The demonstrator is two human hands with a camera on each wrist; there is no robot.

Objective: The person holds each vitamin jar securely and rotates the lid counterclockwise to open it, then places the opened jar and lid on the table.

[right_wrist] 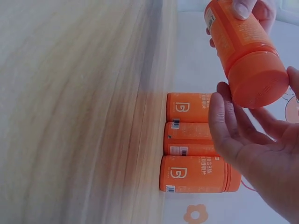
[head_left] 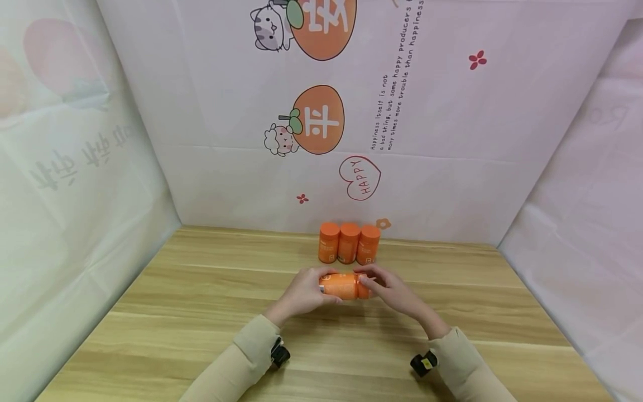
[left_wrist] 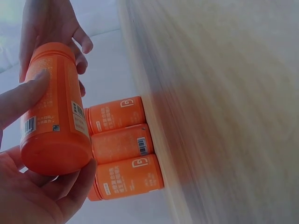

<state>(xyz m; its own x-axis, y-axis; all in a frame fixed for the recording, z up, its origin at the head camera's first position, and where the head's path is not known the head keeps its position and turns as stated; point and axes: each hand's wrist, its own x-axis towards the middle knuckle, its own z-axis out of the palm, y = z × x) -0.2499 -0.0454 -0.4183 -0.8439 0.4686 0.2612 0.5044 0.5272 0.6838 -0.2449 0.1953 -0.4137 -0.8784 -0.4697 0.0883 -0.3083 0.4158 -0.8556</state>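
Note:
An orange vitamin bottle (head_left: pixel 339 286) lies sideways in the air between both hands, its cap toward the right. My left hand (head_left: pixel 303 291) grips its base end, with the thumb over the label and fingers underneath in the left wrist view. At the cap, the thumb and fingers of my right hand (head_left: pixel 397 290) straddle the rim; in the right wrist view the cap (right_wrist: pixel 259 81) sits between them. Just beyond, three matching bottles stand upright side by side: a left one (head_left: pixel 329 243), a middle one (head_left: pixel 348 244) and a right one (head_left: pixel 368 245).
The wood-grain table (head_left: pixel 211 312) runs back to a white printed cloth wall (head_left: pixel 427 195). More cloth hangs at the left side (head_left: pixel 75 223) and the right side (head_left: pixel 577 223). The standing bottles are close to the back wall.

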